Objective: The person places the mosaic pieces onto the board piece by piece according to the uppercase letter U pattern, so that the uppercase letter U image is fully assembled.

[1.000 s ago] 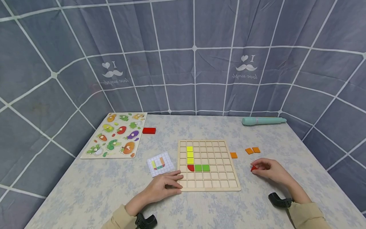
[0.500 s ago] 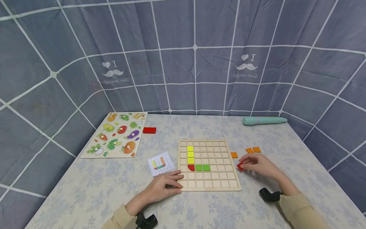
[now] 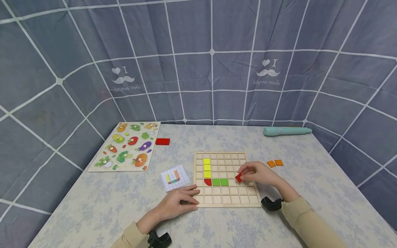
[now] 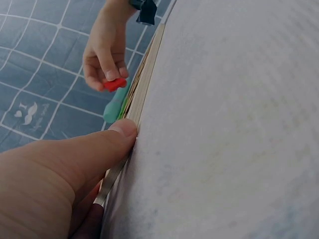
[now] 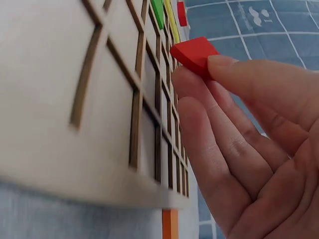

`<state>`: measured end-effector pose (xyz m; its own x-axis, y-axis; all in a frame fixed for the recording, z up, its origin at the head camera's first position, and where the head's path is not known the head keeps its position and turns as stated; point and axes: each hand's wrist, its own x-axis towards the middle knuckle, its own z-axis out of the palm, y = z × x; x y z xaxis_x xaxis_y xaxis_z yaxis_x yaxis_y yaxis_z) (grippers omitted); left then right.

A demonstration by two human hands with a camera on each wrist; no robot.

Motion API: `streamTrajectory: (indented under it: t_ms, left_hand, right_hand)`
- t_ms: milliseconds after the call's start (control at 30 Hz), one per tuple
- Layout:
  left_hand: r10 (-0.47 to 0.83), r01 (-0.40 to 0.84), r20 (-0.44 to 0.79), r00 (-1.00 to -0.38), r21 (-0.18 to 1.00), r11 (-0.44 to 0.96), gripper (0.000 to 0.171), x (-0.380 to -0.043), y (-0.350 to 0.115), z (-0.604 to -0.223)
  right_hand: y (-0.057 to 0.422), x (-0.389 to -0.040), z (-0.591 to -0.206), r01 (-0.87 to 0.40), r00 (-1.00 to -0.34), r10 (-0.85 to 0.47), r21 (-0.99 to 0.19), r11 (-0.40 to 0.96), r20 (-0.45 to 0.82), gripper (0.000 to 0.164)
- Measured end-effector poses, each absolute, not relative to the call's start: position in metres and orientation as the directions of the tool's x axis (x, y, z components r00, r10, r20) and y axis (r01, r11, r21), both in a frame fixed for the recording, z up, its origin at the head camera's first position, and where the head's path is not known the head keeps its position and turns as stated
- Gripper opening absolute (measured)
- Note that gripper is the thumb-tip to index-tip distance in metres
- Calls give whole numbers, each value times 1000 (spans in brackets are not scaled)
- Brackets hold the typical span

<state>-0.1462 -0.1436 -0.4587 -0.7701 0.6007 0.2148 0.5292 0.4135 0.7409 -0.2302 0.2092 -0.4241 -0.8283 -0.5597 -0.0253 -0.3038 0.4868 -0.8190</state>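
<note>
A wooden grid board (image 3: pixel 217 200) lies on the table. In its cells sit yellow squares (image 3: pixel 207 167) in a column, a red quarter-round tile (image 3: pixel 207 182) and two green squares (image 3: pixel 220 182) in a row. My right hand (image 3: pixel 260 173) is over the board's right side, pinching another red tile (image 5: pixel 194 54) with one curved edge between thumb and fingers. In the right wrist view this tile is held above the grid. My left hand (image 3: pixel 176 202) rests at the board's left edge, its thumb (image 4: pixel 107 144) touching the rim.
A printed pattern card (image 3: pixel 175 177) lies left of the board. Farther left are a vegetable puzzle board (image 3: pixel 124 148) and a red block (image 3: pixel 162 141). Two orange squares (image 3: pixel 275 163) lie to the right; another orange piece (image 5: pixel 170 224) shows beside the board. A teal cylindrical object (image 3: pixel 286 131) lies at the back right.
My right hand has moved left from the table to above the board, carrying the red tile. It now covers the nearest orange square in the head view. My left hand stays put.
</note>
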Motion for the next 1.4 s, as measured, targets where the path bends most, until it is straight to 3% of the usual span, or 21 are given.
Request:
streamTrajectory:
  t_ms: [600, 833, 1400]
  left_hand:
    - [606, 567, 249, -755, 711, 415, 17, -147, -143, -459]
    - [598, 530, 212, -773, 735, 424, 17, -147, -143, -458]
    - [612, 577, 260, -747, 711, 402, 18, -149, -145, -461]
  right_hand:
    - [191, -235, -427, -280, -818, -570, -810, 516, -80, 18]
    - [184, -221, -406, -269, -812, -575, -811, 519, -99, 16]
    - [193, -235, -430, -285, -773, -625, -818, 499, -112, 14]
